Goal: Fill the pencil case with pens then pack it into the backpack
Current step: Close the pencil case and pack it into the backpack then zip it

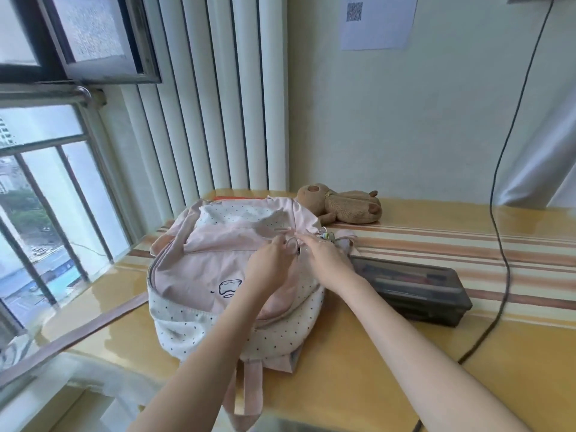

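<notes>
head view: backpack (218, 275), pink w/ dotted cream panels, is lying flat on the yellow table (358, 369), straps hanging twd the near edge. both hands are meeting at the top of the bag, near its zipper area. left hand (271, 260) is resting on the pink fabric w/ fingers curled, pinching smth small at the zipper line; can't tell exactly what, prob a pull tab. right hand (327, 257) is lying just beside it, fingertips pinching at the same spot, next to a small charm cluster (327, 236) attached to the bag. so both hands are gripping at the bag's zipper area, not released.

pencil case (411, 288), dark translucent box, is sitting on the table just right of the backpack, under/behind the right forearm, lid down, pens faintly showing thru it. case is outside the bag.

brown plush toy (343, 204) is lying at the far table edge, touching the bag's top corner. black cable (498, 213) is running down the wall and across the table at right. striped cloth (467, 254) is covering the far part of the table. window (46, 182) at left, radiator (218, 104) behind the bag, paper sheet w/ qr code (377, 20) on the wall.
</notes>
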Demonstrator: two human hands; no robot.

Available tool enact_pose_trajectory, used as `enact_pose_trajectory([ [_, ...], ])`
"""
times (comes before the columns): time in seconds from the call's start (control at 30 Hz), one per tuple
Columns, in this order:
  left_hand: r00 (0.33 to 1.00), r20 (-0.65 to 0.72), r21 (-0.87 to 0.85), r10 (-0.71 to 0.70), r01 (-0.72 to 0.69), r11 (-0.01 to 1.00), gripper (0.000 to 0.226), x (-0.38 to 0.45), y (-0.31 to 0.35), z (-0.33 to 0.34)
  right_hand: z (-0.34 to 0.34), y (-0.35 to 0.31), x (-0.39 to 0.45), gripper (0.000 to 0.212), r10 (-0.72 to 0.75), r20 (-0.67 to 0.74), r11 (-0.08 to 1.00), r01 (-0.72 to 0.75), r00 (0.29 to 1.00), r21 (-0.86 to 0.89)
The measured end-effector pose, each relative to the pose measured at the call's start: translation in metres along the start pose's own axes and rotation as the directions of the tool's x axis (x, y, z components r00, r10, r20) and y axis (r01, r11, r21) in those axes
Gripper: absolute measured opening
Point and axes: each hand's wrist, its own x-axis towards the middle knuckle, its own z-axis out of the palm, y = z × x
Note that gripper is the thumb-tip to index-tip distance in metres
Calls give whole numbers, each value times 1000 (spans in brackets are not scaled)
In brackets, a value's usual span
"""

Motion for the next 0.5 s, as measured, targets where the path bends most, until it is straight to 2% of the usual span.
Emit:
enact_pose_trajectory([
  [0.07, 999, -8, 66, 37, -37, 997, 35, 13, 3, 9, 8, 5, 21, 52, 5, 20, 998, -4, 1000, -65],
  [0.17, 995, -85, 94, -61, 69, 993, 37, 29, 3, 27, 17, 15, 45, 38, 9, 12, 992, -7, 1000, -123],
  [0.23, 993, -86, 184, -84, 99, 978, 37, 34, 2, 35, 23, 19, 54, 23, -4, -19, 990, 1, 1000, -143],
  [0.3, 997, -45, 229, -66, 75, 970, 39, 34, 2, 38, 27, 22, 59, 15, -9, -45, 988, 2, 999, -156],
  [0.37, 999, 11, 243, -51, 46, 969, 40, 30, 1, 36, 30, 25, 62, 16, -3, -58, 990, -5, 998, -140],
  [0.5, 986, 168, 143, -4, -20, 989, 41, 10, -8, 25, 31, 28, 61, 13, 3, -71, 994, -10, 997, -110],
])
